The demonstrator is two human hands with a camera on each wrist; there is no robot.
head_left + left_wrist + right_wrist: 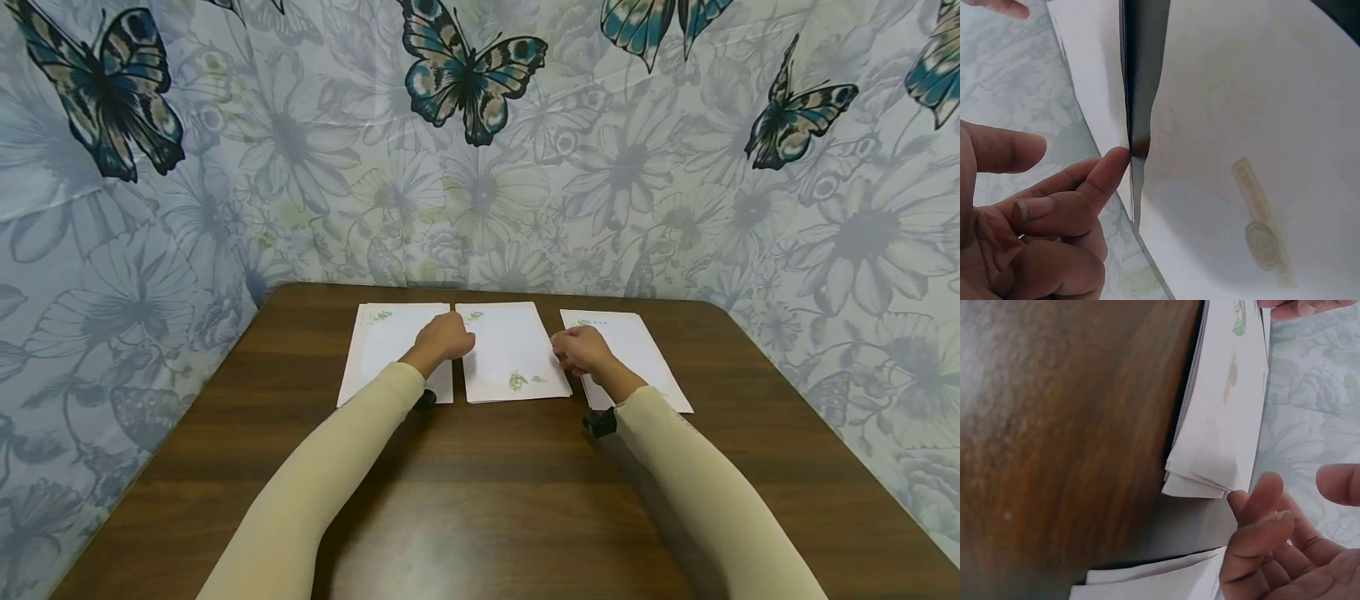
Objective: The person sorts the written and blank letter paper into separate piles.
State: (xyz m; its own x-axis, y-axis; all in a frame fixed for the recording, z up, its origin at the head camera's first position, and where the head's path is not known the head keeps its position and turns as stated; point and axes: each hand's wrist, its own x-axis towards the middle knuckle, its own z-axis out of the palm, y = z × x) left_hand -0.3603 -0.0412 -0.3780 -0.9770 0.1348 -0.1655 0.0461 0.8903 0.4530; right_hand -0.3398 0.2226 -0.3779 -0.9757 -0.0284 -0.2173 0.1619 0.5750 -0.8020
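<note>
Three stacks of white paper with small green leaf prints lie in a row: a left stack (375,367), a middle stack (510,354) and a right stack (637,350). My left hand (445,337) is between the left and middle stacks. In the left wrist view, one fingertip touches the middle stack's edge, with the thumb held apart. At the other side of the middle stack is my right hand (585,350). Its fingertips touch a corner of the slightly fanned sheets (1222,425) in the right wrist view, the thumb well away. Neither hand pinches the paper.
The stacks lie near the far edge of a brown wooden table (480,500). Behind it hangs a floral cloth (300,208) with butterfly prints. Dark wrist devices, such as the right one (600,422), sit under both wrists. A tan seal print (1263,244) marks the middle sheet.
</note>
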